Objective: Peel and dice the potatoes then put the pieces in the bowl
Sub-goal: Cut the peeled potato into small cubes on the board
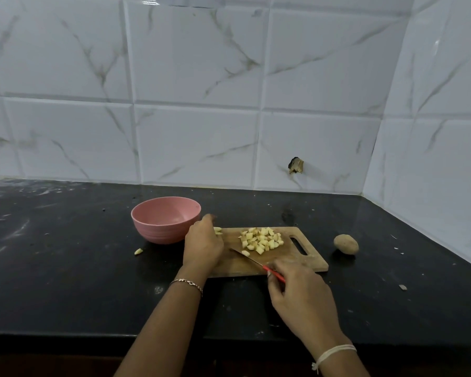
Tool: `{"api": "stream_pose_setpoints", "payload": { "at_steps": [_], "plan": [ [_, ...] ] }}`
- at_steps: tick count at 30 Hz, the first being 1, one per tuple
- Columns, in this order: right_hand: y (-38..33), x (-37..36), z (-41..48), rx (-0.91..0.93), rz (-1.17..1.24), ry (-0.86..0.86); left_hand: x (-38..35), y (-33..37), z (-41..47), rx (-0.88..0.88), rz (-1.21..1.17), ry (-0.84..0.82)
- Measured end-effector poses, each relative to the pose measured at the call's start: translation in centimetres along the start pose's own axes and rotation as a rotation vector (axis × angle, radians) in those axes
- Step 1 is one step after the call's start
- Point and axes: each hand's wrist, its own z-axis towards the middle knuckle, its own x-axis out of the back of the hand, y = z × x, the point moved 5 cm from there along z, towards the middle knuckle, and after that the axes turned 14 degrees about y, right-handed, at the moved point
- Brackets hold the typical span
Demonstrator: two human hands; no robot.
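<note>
White tiled wall [196, 77], veined in grey, fills the upper half of my feed. Below it runs the black countertop [65, 268], flecked with crumbs. Just right of centre lies the wooden cutting board [305, 257], its handle slot at the right end. The pink bowl [165, 220] stands just beside the board's left end.

I see the left hand [203, 246] over that end, next to the bowl, its fingers curled round a few cut pieces [218, 231]. The right hand [297, 292], at the lower right, grips the red-handled knife [256, 263]. The blade rests on the board and points up-left toward the left hand.

A pile of dice [261, 240] sits mid-board. One whole potato [346, 244], unpeeled, lies on the counter right of the board, apart from it. A stray piece [138, 251] lies lower left of the bowl.
</note>
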Motion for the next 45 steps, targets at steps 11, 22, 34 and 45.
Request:
{"api": "stream_pose_setpoints", "payload": {
  "at_steps": [11,22,34,45],
  "plan": [
    [0.5,0.2,0.6,-0.074,0.007,0.116,0.4,-0.4,-0.1,-0.088,0.207,-0.075],
    [0.9,0.0,0.9,-0.105,0.014,0.129,0.0,0.0,-0.4,-0.224,0.202,-0.154],
    [0.2,-0.4,0.2,-0.027,-0.008,0.077,0.6,-0.4,-2.0,-0.049,0.035,-0.242],
    [-0.7,-0.4,-0.4,0.014,-0.008,0.068,0.0,-1.3,-1.8,0.091,-0.044,-0.348]
  ]
}}
